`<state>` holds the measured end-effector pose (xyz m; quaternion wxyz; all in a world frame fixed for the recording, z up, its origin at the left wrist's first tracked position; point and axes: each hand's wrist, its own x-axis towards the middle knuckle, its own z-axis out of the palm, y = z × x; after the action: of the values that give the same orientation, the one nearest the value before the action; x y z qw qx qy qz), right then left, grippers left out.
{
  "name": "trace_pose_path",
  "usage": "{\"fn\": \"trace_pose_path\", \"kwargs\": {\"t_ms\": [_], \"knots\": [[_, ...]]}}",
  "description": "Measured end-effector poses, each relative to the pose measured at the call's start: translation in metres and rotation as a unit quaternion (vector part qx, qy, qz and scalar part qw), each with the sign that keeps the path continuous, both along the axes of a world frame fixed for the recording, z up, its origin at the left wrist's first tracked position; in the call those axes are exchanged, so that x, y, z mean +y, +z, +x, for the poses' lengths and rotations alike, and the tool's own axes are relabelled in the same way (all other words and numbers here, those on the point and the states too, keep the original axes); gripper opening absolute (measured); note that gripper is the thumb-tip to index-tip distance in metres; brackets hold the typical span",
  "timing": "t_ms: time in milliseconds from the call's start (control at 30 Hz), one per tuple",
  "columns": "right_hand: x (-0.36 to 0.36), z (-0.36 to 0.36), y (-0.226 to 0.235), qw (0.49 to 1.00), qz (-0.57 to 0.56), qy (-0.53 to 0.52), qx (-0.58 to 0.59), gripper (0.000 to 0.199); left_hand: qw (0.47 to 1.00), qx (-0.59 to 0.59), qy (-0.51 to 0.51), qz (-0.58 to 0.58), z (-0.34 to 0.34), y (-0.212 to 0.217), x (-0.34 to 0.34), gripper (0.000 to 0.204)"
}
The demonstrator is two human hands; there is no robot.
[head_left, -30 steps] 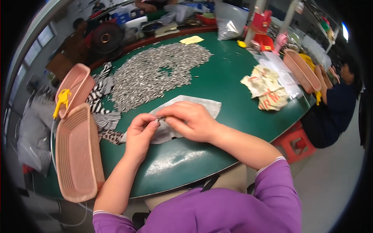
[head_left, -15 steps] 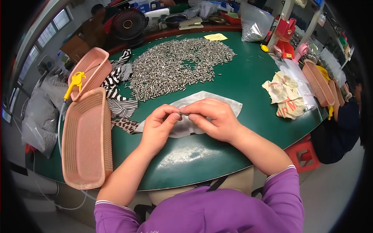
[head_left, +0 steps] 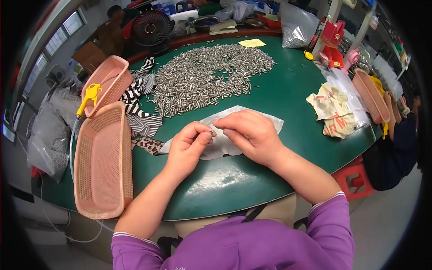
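Green table [head_left: 292, 101], right-hand near edge has a red stool [head_left: 351, 191] beside it on pale grey floor [head_left: 384, 213]. Bright windows [head_left: 73, 25] in grey wall [head_left: 93, 32] beyond far-left corner.

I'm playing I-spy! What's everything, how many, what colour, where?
Table: 1, green, middle
Metal pieces: countless, silver, back
Baskets: 3, pink, two left, one right
Air gun: 1, yellow, left
Striped cloth: count unclear, black-and-white, left
Spotted cloth: 1, brown, left
Flat cloth: 1, grey, near middle
Crumpled cloth: 1, cream, right
Sheet: 1, yellow, back
Fan: 1, black, back left
Bags: several, clear, left and back
Stool: 1, red, right
Co-worker: at least 1, dark clothes, right
Clutter: uncounted, mixed colours, behind
Shirt: 1, purple, bottom
Left hand: 1, bare, pinching metal piece
Right hand: 1, bare, beside it
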<state>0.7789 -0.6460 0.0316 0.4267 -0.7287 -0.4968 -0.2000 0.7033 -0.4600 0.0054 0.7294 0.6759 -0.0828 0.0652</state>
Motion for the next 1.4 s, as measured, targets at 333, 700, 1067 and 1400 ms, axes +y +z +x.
{"fn": "trace_pose_path", "kwargs": {"t_ms": [333,700,1067,1400], "knots": [[-0.001,-0.006,0.001,0.996,-0.019,0.044,0.072,0.023,1.000,0.001,0.019,-0.011,0.001,0.000,-0.001,0.009],[0.000,0.001,0.002,0.998,-0.021,-0.037,-0.043,0.024,0.999,-0.019,-0.017,0.034,-0.002,-0.002,-0.004,0.010],[0.000,-0.004,0.000,0.997,0.010,0.017,0.071,0.019,0.999,0.004,0.040,-0.026,0.003,-0.001,-0.001,0.010],[0.002,-0.005,-0.003,0.997,0.010,0.037,0.064,0.019,0.997,0.013,0.055,-0.046,0.003,-0.002,-0.002,0.012]]}}
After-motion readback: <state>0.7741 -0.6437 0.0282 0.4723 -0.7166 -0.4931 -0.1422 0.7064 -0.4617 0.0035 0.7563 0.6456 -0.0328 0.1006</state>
